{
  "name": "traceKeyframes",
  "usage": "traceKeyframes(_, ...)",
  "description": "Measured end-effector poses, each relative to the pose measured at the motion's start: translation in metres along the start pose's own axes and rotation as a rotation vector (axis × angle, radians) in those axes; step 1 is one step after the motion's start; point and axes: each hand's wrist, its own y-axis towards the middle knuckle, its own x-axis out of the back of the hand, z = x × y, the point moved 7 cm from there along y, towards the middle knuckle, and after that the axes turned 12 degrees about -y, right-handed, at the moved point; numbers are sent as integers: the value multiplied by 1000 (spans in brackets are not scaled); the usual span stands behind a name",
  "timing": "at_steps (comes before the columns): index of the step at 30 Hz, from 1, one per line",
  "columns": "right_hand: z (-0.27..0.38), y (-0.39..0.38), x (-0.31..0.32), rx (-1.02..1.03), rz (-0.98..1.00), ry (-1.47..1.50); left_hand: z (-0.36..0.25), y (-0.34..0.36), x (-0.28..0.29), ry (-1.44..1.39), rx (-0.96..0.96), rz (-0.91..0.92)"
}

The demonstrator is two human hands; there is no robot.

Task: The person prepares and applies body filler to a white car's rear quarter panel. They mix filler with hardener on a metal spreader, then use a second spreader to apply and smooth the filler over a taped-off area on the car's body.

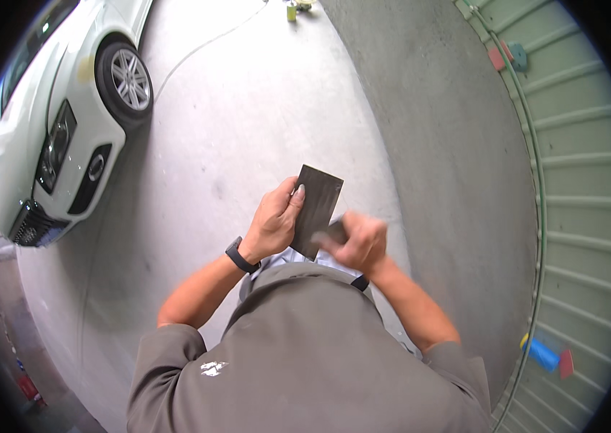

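My left hand (274, 220) is closed on the left edge of a thin, dark, rectangular plate (318, 206), thumb lying on its top face. The plate is tilted in front of my waist, with faint streaks across it. At its lower right edge is my right hand (360, 242), smeared by motion. Its fingers are curled round a small dark flat piece (336, 231), which overlaps or touches the plate. What kind of piece it is, I cannot make out.
A white car (67, 137) stands at the left, a yellowish patch (87, 68) on its fender by the front wheel (126, 81). A ribbed wall (580, 216) with a green hose (539, 195) runs along the right. A blue cylinder (544, 353) is at lower right, a yellow-green container (291, 13) far ahead.
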Motion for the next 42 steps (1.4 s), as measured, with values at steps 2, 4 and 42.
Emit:
traceKeyframes(2, 2, 46, -18, 229, -21, 110, -1, 62, 26, 42, 31, 18)
traceKeyframes(4, -59, 111, -45, -33, -34, 206, 5, 122, 53, 63, 70, 55)
traceKeyframes(42, -316, 1298, -708, -273, 237, 1214, -8, 1267, 748, -524, 142, -681)
